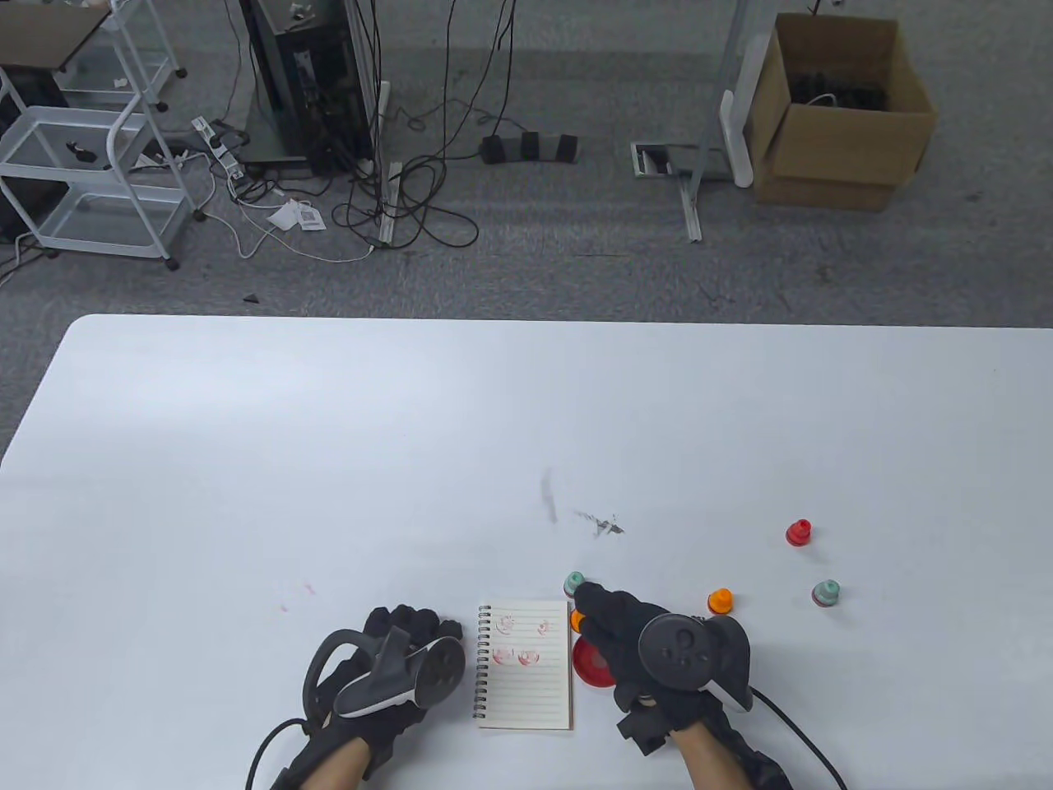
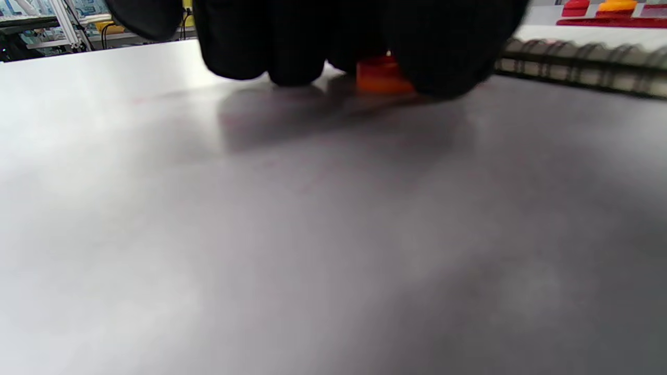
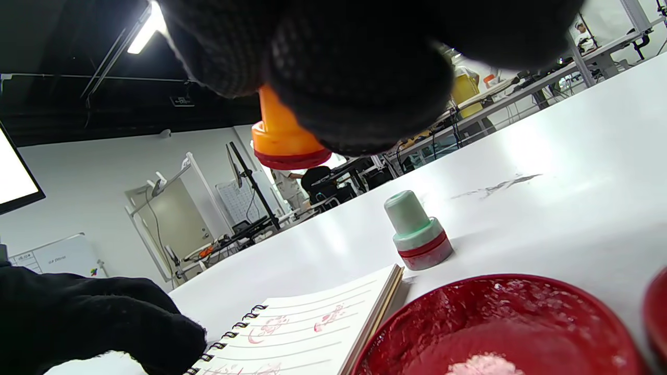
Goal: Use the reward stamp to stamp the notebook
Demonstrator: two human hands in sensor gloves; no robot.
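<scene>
Orange plastic reward stamp with a dark red base (image 3: 284,140) was held in the air, pinched between the black-gloved fingers (image 3: 359,88) of the right hand (image 1: 650,646), above the red round ink pad dish (image 3: 500,323) and just right of the small spiral-bound lined notebook (image 1: 526,666). Several red stamp marks were seen on the upper part of the notebook's open page, which lay flat on the white table (image 1: 411,428) between the two hands. Just beyond the dish a pale green stamp with a red band (image 3: 417,232) stood upright on the table, near the notebook's far right corner. The left hand (image 1: 387,666) rested on the table just left of the notebook's spiral, its fingers curled down with the tips on the surface; in the left wrist view a small orange-red object (image 2: 383,75) was seen among those fingertips, but whether it was gripped could not be told. Farther right, a second orange stamp (image 1: 721,601), a red stamp (image 1: 798,533) and another pale green stamp (image 1: 826,592) stood apart from one another.
</scene>
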